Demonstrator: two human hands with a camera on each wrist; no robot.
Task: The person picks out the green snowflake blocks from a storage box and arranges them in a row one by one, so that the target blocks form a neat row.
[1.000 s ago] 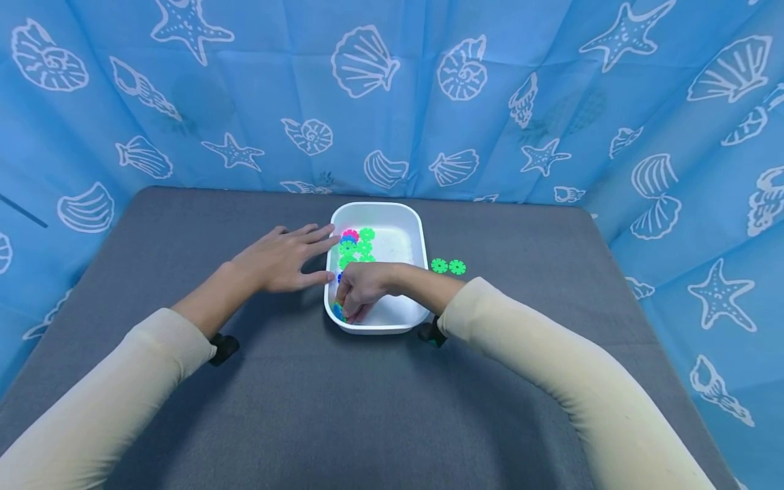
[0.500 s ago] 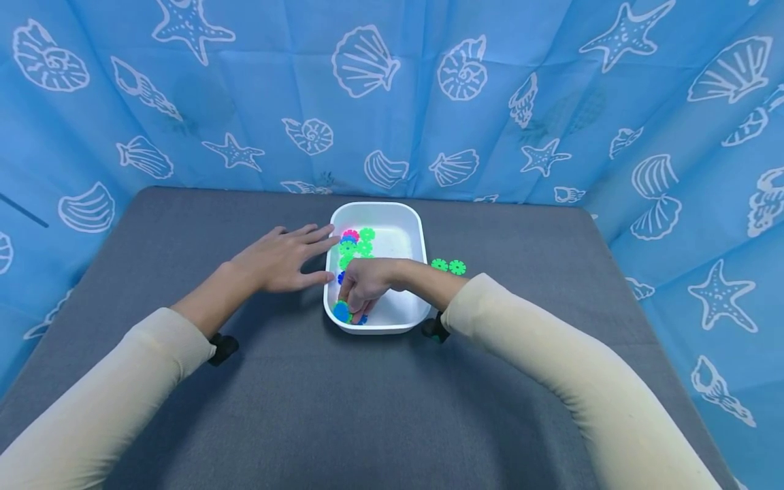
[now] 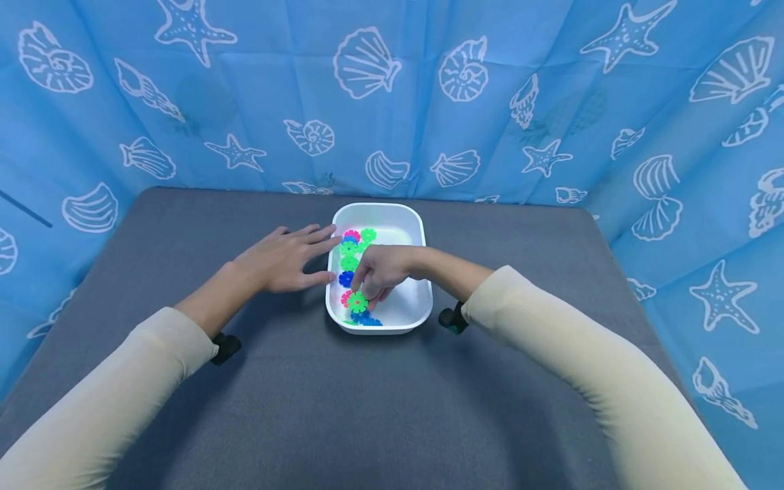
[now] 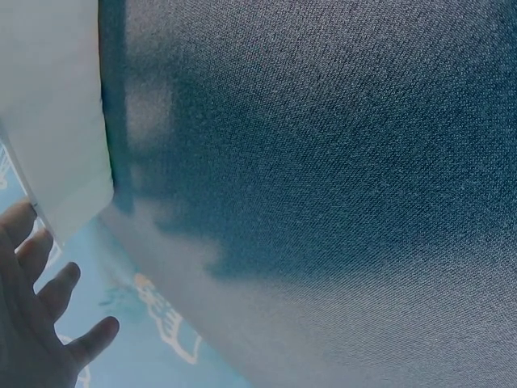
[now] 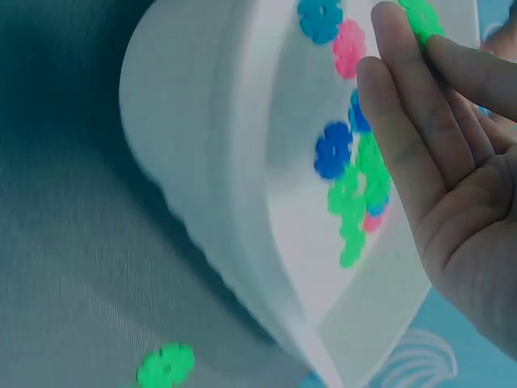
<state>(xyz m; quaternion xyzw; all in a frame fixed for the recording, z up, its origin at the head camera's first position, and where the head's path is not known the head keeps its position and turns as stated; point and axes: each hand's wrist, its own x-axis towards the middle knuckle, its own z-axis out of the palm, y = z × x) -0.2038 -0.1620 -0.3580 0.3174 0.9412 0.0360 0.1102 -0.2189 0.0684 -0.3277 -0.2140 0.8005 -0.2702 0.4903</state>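
My right hand (image 3: 388, 267) reaches into a white plastic tub (image 3: 401, 314), pinching a green snowflake-shaped disc (image 3: 357, 303) between thumb and fingertips. The right wrist view shows the same green disc (image 5: 422, 18) at the fingertips. Below it in the tub lie blue discs (image 3: 366, 318), with a pink disc (image 3: 346, 299) partly behind it. Farther back along the tub's left side are a dark blue disc (image 3: 346, 279) and several green discs (image 3: 349, 263). My left hand (image 3: 284, 258) is spread, its fingertips at the tub's left rim; it holds nothing.
Grey cloth covers the table (image 3: 343, 408). A loose green disc (image 5: 166, 365) lies on it outside the tub; in the head view my right forearm hides that spot. A blue curtain (image 3: 263, 88) with shell prints hangs behind the table and at both sides.
My right hand has moved up and right from the tub's near left corner, bringing out the green disc. The blue discs near that corner have shifted right. The left hand has stayed in place.
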